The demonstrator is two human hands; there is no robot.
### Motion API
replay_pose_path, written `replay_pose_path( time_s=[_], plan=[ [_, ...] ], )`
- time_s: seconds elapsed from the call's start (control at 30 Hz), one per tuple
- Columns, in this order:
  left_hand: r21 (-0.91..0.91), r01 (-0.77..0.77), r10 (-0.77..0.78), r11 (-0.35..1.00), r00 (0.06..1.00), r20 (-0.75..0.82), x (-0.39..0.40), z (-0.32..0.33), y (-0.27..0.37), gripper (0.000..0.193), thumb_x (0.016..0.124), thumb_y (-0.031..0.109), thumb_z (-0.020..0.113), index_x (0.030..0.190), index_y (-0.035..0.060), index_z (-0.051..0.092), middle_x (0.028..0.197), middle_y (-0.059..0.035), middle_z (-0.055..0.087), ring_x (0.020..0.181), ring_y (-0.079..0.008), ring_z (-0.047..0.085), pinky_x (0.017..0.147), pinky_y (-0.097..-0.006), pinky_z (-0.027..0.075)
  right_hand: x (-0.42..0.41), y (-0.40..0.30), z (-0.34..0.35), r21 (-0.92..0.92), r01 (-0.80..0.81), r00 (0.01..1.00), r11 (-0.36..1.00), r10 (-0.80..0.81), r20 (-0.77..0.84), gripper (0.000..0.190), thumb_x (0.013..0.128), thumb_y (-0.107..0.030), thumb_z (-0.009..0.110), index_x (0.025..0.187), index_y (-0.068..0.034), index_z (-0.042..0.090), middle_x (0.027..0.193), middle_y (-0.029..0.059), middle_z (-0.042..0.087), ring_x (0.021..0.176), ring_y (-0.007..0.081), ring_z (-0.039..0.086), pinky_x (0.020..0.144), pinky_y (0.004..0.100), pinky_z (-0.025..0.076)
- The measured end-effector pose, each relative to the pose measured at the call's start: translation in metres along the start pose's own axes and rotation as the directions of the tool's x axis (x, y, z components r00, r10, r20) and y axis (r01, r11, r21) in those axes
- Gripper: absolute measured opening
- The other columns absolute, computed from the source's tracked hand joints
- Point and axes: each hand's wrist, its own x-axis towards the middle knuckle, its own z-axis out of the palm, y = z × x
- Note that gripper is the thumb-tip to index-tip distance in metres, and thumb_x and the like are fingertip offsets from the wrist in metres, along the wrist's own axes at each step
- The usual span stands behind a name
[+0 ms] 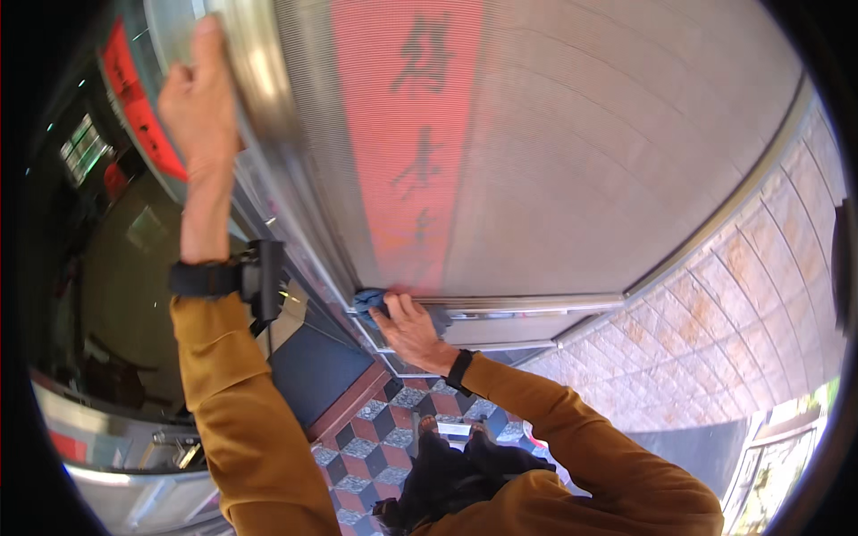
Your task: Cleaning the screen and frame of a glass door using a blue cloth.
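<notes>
My left hand is raised at the upper left, its fingers curled around the edge of a metal door frame, the thumb pointing up. My right hand presses a bunched dark blue cloth against the lower left corner of a framed mesh screen, where the side frame meets the horizontal metal rail. Part of the cloth is hidden under the fingers. Behind the mesh shows a vertical red paper banner with black brush writing. Both wrists wear black straps.
A dark glass pane with reflections is at the left, beside another red banner. Stone wall tiles run along the right. Below are a patterned tile floor, a reddish raised sill and my feet on a narrow step or stool.
</notes>
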Motion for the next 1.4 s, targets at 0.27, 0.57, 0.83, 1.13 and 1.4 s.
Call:
replay_pose_path(
  time_s=[0.27, 0.57, 0.83, 1.13, 1.4],
  plan=[
    [-0.114, 0.103, -0.068, 0.988, 0.958, 0.277, 0.015, -0.016, -0.021, 0.054, 0.097, 0.048, 0.058, 0.109, -0.0044, 0.062, 0.102, -0.0089, 0.067, 0.087, -0.0141, 0.065, 0.077, -0.0262, 0.052, -0.036, 0.057, -0.048, -0.014, -0.044, 0.992, 0.999, 0.045, 0.116, 0.034, 0.079, -0.014, 0.063, 0.113, -0.01, 0.068, 0.107, 0.0123, 0.045, 0.104, 0.0285, 0.046, 0.079, 0.0373, 0.046],
    [0.01, -0.004, 0.0, 1.0, 0.947, 0.322, 0.019, -0.022, -0.021, 0.065, 0.1, 0.05, 0.049, 0.134, -0.0056, 0.051, 0.123, -0.0146, 0.061, 0.106, -0.0214, 0.062, 0.091, -0.029, 0.049, -0.193, 0.21, -0.196, -0.254, -0.224, 0.952, 0.941, 0.266, 0.148, 0.034, 0.075, -0.013, 0.064, 0.108, -0.021, 0.07, 0.107, 0.0087, 0.049, 0.105, 0.0264, 0.053, 0.083, 0.0389, 0.052],
    [0.075, -0.161, 0.127, 0.984, 0.934, 0.334, 0.049, -0.049, -0.043, 0.064, 0.1, 0.049, 0.05, 0.134, -0.0062, 0.05, 0.127, -0.0147, 0.059, 0.111, -0.0227, 0.06, 0.094, -0.0301, 0.047, -0.263, 0.27, -0.258, -0.452, -0.407, 0.878, 0.794, 0.476, 0.047, 0.036, 0.069, -0.005, 0.07, 0.102, -0.02, 0.074, 0.105, 0.0106, 0.051, 0.097, 0.028, 0.055, 0.074, 0.0384, 0.052],
    [-0.007, -0.042, 0.042, 0.999, 0.958, 0.284, 0.005, -0.014, -0.007, 0.066, 0.102, 0.05, 0.046, 0.132, -0.0083, 0.051, 0.127, -0.0136, 0.058, 0.11, -0.0205, 0.057, 0.096, -0.0294, 0.044, -0.29, 0.234, -0.234, 0.633, -0.751, 0.314, 0.189, 0.945, 0.09, 0.031, 0.08, -0.007, 0.068, 0.111, -0.006, 0.069, 0.103, 0.011, 0.065, 0.093, 0.0228, 0.065, 0.078, 0.0353, 0.055],
    [0.017, -0.062, 0.054, 0.998, 0.955, 0.29, 0.025, -0.031, -0.037, 0.06, 0.105, 0.038, 0.044, 0.147, -0.0034, 0.037, 0.148, -0.0174, 0.042, 0.135, -0.0255, 0.042, 0.113, -0.0336, 0.03, -0.261, 0.195, -0.257, 0.848, 0.126, 0.285, -0.514, 0.838, 0.466, 0.038, 0.092, -0.027, 0.061, 0.119, 0.0, 0.061, 0.107, 0.0125, 0.07, 0.09, 0.0236, 0.069, 0.087, 0.0374, 0.056]
  ],
)
